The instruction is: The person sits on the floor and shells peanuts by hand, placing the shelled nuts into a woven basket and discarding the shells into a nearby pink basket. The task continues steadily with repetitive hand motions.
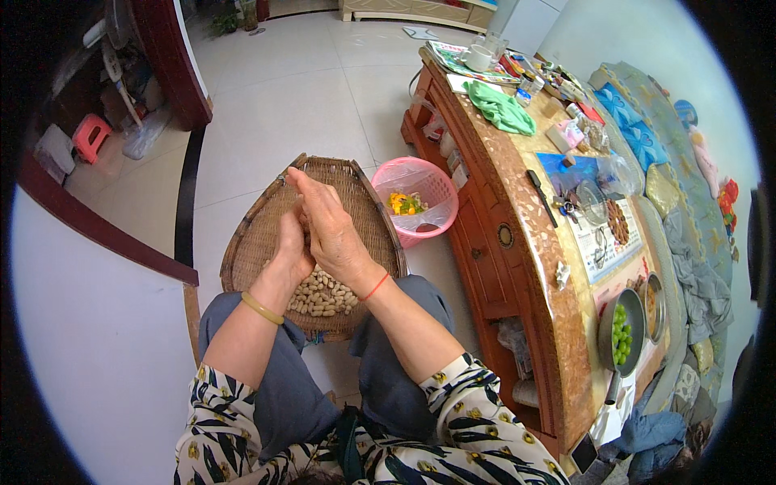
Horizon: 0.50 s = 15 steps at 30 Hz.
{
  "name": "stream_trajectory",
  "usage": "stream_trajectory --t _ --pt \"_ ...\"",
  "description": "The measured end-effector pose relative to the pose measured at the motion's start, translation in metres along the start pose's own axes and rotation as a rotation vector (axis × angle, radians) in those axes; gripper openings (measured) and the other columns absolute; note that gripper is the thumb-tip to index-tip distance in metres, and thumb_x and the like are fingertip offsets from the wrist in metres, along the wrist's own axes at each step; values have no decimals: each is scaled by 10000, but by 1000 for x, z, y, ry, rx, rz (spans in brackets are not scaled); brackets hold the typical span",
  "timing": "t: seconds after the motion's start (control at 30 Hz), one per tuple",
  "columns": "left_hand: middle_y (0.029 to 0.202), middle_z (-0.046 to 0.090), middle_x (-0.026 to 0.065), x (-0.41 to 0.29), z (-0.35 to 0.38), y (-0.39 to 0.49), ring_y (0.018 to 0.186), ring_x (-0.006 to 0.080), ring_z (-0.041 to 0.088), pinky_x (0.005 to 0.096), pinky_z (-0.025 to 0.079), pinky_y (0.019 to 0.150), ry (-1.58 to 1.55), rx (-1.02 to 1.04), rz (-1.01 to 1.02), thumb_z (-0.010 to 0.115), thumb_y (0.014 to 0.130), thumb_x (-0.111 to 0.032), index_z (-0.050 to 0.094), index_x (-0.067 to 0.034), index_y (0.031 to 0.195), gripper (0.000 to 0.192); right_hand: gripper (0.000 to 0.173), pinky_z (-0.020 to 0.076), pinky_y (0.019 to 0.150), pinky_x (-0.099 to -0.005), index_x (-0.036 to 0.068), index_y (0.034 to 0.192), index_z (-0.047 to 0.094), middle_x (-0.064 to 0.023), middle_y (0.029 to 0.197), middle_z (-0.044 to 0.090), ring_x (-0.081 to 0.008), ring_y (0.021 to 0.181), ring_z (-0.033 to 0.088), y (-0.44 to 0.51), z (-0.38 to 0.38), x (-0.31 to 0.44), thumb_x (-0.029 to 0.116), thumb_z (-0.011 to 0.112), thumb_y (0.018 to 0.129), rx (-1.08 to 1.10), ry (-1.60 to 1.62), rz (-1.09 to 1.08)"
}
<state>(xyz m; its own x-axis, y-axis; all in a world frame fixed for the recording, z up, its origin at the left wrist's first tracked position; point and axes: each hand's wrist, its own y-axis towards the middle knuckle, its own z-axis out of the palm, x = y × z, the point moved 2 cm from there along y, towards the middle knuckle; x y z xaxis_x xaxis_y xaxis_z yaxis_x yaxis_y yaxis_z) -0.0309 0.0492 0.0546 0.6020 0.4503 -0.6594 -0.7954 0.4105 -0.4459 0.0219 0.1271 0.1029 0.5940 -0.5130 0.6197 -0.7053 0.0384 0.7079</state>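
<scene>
My left hand (292, 244) and my right hand (332, 233) are brought palm to palm above a woven bamboo winnowing basket (254, 242). The fingers of the right hand lie straight and close together, reaching past those of the left. A dark strip shows between the palms, but whatever may be held there is hidden. Below the wrists, a pile of unshelled peanuts (321, 295) covers the near part of the basket. The basket's near end sits between my knees. A yellowish bangle (262, 308) circles the left wrist, and a red cord (373, 287) the right.
Right of the basket stands a pink plastic waste basket (445, 200), bag-lined, with scraps inside. A long wooden table (533, 291) runs along my right, bearing a pan (606, 351) of green fruit, a green cloth (500, 108) and glassware. A white wall (103, 303) is at left.
</scene>
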Motion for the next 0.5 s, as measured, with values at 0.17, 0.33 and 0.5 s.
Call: stream_trajectory --t 0.17,0.33,0.5 --pt "849 623 9 -4 -23 8 609 117 564 213 413 423 137 107 -70 407 1065 -329 591 -87 1039 305 424 507 983 -315 -7 1451 437 -148 1318 587 -239 1127 601 -4 5 -24 -31 400 1029 -245 596 425" --pt "746 590 -2 -1 -22 10 508 95 483 184 277 316 124 158 -115 451 1059 -301 590 -60 1009 282 332 523 980 -284 -33 1391 461 -141 1264 586 -169 1090 596 -14 -20 -71 40 410 1071 -774 1256 796" --pt "751 594 16 3 -12 7 518 124 502 204 288 327 174 172 -202 360 1073 -360 596 -43 1019 399 277 527 936 -292 -13 1325 491 -139 1252 585 -166 1079 595 -6 -37 -60 70 404 1075 -643 910 373"
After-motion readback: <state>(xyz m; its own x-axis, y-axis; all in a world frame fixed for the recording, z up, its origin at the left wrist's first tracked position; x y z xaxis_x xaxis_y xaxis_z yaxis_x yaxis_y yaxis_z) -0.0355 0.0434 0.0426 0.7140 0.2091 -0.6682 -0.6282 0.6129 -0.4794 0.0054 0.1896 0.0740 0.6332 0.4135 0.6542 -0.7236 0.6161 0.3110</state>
